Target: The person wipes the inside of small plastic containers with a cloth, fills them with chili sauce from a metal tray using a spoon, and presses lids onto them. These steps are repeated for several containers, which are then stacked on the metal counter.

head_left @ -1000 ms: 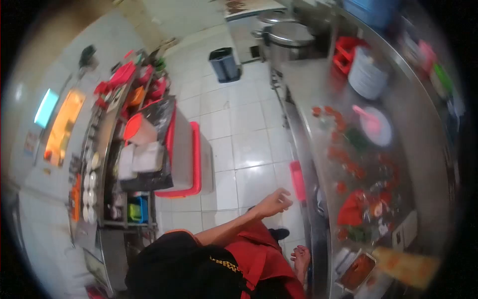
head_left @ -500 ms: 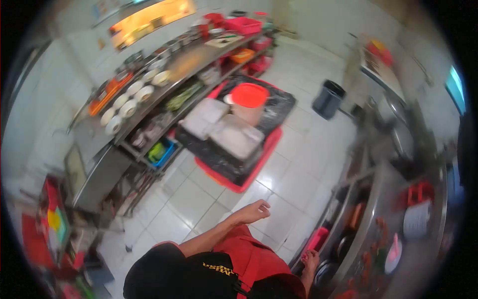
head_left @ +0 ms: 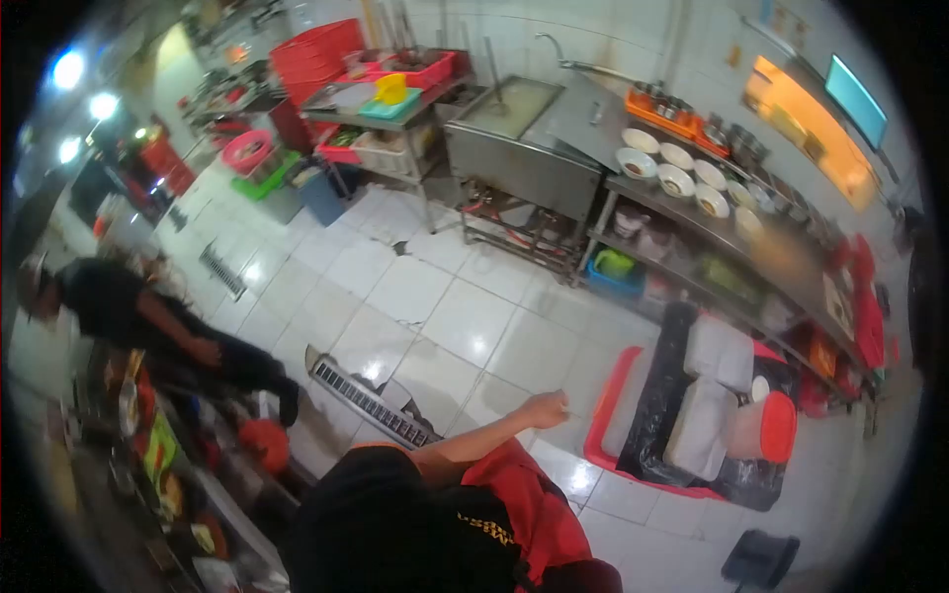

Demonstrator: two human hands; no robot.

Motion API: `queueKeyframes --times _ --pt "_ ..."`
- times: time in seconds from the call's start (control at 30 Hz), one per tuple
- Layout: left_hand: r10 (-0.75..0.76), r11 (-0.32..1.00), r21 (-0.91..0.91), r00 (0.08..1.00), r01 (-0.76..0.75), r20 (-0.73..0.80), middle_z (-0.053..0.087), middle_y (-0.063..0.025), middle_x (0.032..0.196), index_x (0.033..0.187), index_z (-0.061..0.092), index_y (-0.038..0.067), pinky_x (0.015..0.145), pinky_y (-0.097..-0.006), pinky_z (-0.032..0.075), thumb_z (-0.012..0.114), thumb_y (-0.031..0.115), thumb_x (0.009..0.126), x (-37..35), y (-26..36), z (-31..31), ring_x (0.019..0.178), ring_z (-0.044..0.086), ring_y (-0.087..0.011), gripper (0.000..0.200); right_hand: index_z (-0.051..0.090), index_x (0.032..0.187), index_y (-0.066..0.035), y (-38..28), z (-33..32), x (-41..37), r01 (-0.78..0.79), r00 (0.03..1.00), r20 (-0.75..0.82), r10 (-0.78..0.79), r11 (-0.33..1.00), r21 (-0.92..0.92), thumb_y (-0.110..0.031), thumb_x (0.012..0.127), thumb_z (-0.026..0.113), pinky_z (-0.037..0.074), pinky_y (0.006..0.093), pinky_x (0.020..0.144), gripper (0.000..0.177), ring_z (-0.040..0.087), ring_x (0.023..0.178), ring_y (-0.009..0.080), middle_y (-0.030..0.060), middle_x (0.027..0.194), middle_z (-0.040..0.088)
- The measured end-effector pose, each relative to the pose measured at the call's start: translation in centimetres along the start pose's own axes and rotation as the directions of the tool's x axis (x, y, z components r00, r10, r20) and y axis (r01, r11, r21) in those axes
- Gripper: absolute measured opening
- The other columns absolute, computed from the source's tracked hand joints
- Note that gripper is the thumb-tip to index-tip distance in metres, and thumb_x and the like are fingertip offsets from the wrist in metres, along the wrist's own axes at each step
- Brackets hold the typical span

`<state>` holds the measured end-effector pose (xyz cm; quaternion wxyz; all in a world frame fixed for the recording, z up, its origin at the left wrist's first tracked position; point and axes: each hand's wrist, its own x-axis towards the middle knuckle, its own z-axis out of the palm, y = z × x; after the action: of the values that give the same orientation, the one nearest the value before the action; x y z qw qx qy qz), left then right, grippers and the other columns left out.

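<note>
Over glossy tiles (head_left: pixel 474 321), the left hand (head_left: pixel 544 410) hangs, fingers curled together, near a red-rimmed box (head_left: pixel 605 427) under wrinkled black plastic (head_left: pixel 650 415).

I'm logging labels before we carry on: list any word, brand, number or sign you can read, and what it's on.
No text reads with certainty.
Yellow printed lettering on the wearer's black fabric shirt: too small and blurred to quote.
Bright cyan rectangular panel on the white wall: no words can be made out.

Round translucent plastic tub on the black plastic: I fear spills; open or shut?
The tub looks shut: a red lid covers its top.
</note>
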<state>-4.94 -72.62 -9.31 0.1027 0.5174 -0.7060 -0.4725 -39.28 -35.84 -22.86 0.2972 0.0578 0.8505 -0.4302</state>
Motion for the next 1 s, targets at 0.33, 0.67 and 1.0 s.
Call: queueKeyframes --times 0.33,0.67,1.0 --pt "-0.314 0.927 0.144 0.926 0.347 -0.209 0.062 -0.0165 0.125 0.114 0.068 0.014 0.098 -0.0484 0.047 0.066 0.041 0.084 -12.7 -18.9 15.0 0.116 0.056 -0.0417 0.041 0.064 0.100 -0.006 -1.8 -4.0 7.6 0.176 0.974 0.167 -0.151 0.973 -0.146 -0.013 0.083 0.068 0.053 0.0370 0.063 0.019 0.065 0.073 0.0248 0.0105 0.085 0.064" --pt "-0.728 0.611 0.444 0.686 0.655 -0.010 0.074 -0.0051 0.085 0.092 0.076 0.014 0.092 -0.0651 0.045 0.065 0.019 0.084 -36.7 -30.1 17.2 0.079 0.071 -0.0263 0.015 0.065 0.097 -0.005 6.3 -1.2 6.3 0.457 0.870 0.454 -0.191 0.661 -0.595 -0.014 0.081 0.069 0.054 0.0395 0.067 0.019 0.066 0.074 0.0272 0.0128 0.087 0.066" --pt "-0.974 0.185 -0.915 -0.056 0.358 -0.219 0.069 -0.0196 0.086 0.095 0.069 -0.003 0.069 -0.0432 0.055 0.072 0.019 0.079 -36.6 -27.6 10.6 0.080 0.068 -0.0256 0.027 0.065 0.095 -0.005 5.6 16.9 0.7 0.961 0.128 0.930 -0.343 -0.189 -0.202 -0.015 0.079 0.071 0.055 0.0417 0.070 0.019 0.067 0.075 0.0295 0.0149 0.089 0.068"
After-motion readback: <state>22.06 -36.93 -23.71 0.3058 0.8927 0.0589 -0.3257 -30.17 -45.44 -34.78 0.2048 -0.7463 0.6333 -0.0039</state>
